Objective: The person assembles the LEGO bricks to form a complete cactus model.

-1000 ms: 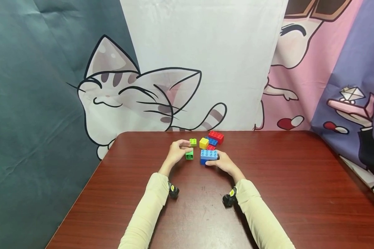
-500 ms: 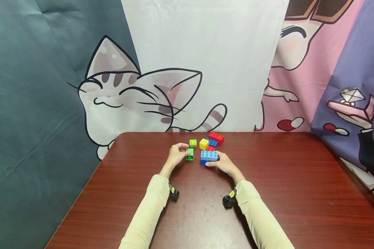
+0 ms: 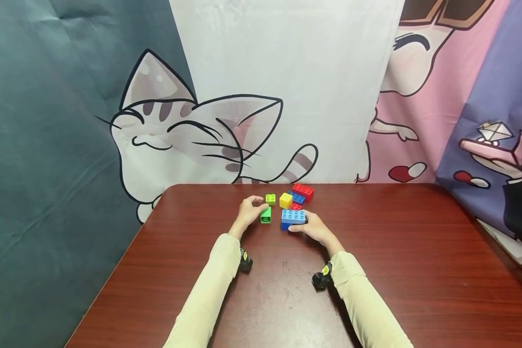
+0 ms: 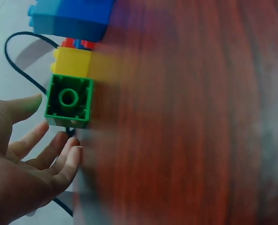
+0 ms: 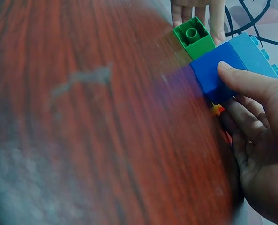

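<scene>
A green brick [image 3: 266, 216] lies on its side on the table, its hollow underside [image 4: 68, 98] facing the left wrist camera. My left hand [image 3: 246, 212] is around its left side, fingers spread and loosely bent; in the left wrist view a gap shows between the thumb and the brick. To the right, a light blue brick [image 3: 293, 215] sits on top of a dark blue brick [image 5: 214, 70]. My right hand [image 3: 315, 228] holds this stack from the right, thumb against the dark blue brick's near face and fingers behind it.
Behind the hands are a lime brick [image 3: 270, 198], a yellow brick [image 3: 286, 200], a small red brick [image 3: 296, 206], a flat-lying blue brick [image 3: 297, 197] and a larger red brick [image 3: 303, 191]. A printed cloth [image 3: 330, 96] hangs beyond the table's far edge [image 3: 374, 184].
My left forearm has shifted slightly forward and right, and the left thumb has risen higher beside the green brick. The right hand keeps its hold on the blue stack.
</scene>
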Demonstrator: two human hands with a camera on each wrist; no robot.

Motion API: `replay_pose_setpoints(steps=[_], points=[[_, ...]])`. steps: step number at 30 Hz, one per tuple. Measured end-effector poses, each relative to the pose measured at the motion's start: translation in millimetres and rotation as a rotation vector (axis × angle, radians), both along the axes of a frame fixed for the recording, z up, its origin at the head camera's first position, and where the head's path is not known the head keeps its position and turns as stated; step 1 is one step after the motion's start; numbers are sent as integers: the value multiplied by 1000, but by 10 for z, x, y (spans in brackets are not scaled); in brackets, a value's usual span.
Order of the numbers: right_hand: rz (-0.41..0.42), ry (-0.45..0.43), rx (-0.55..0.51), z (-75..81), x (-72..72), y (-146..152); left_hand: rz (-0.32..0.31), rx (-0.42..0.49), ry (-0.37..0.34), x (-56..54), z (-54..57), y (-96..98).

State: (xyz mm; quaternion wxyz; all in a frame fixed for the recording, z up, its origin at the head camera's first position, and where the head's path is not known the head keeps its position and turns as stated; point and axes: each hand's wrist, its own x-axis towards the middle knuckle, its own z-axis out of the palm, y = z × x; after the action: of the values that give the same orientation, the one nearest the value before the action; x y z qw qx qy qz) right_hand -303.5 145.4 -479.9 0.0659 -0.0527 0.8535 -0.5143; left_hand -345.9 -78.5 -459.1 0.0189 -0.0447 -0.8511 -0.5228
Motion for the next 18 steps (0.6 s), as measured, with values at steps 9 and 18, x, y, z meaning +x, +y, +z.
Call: replay_pose_setpoints(steps=[9, 18], points=[[9, 0, 0, -12, -7, 14, 30, -34, -31, -106, -29, 11], [6, -4, -7, -12, -17, 4, -48, -113, -28, -181, 34, 63]])
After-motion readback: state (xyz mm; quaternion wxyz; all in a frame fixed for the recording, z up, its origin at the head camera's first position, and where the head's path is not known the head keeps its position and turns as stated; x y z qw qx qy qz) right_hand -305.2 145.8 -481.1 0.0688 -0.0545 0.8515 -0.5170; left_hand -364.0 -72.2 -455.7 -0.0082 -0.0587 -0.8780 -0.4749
